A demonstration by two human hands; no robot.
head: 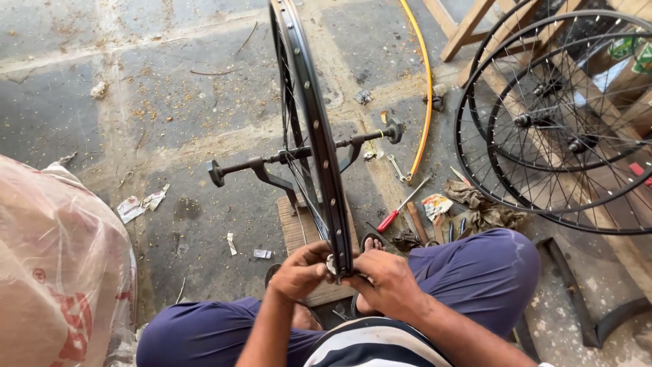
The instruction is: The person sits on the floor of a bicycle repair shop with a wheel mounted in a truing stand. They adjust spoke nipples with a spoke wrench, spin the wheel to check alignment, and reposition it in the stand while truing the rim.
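At 9 o'clock: bulging clear plastic sack with red print (58, 272) on the grey concrete floor (170, 122), paper scraps just right of it.

Centre: black metal bicycle wheel rim with silver spoke eyelets (319, 136), upright, seen edge-on, running from 12 o'clock down to the hands. Thin spokes show inside it. It sits in a black metal truing stand (272, 170) whose arms reach out to either side; the stand rests on a small wooden block (293, 228).

Left hand (299, 272) closed on the rim's lower edge from the left side, fingers curled against it. Right hand (387, 280) clamped on the same spot from the right, thumb on the rim; a small pale part between the hands, too small to identify.

At 3 o'clock from the rim: red-handled screwdriver (399, 209), silver spanner (399, 170), crumpled brown rag (483, 207), long orange tube (425, 88). At 2 o'clock: stacked black spoked wheels (564, 122) leaning against wooden frames.
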